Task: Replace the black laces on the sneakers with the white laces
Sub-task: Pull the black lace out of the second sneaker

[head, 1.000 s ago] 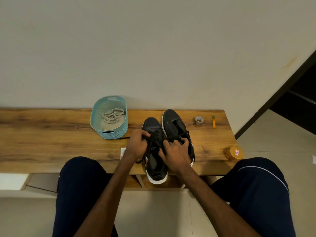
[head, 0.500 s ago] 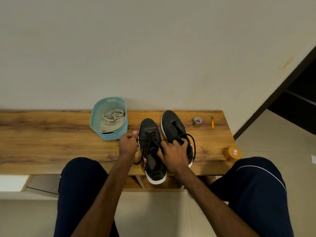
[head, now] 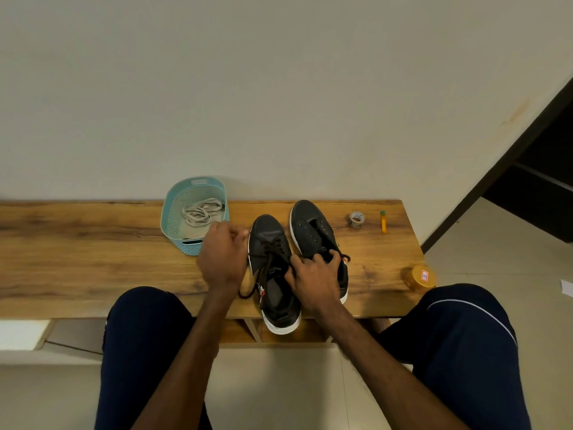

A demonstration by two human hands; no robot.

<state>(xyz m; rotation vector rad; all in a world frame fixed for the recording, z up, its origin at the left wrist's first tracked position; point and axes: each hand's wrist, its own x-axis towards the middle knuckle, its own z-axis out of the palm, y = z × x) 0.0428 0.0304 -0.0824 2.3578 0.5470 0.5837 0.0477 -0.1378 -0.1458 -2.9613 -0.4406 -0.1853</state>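
— Count on the table (head: 93, 243)?
— We log two shoes at its front edge: left sneaker (head: 269, 231) with one black lace (head: 273, 245), right sneaker (head: 310, 225) unlaced. One basket (head: 167, 212) at the back edge holds the white laces (head: 201, 212).
— Hands?
— Two. Left hand (head: 221, 259) pinches the black lace; right hand (head: 314, 280) curls its fingers over the right sneaker.

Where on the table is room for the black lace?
Free: the bare table left of the blue basket, and a smaller patch between sneakers, tape roll and jar. Crowded: basket to sneakers, where the left hand grips the black lace and the right hand holds the sneakers.
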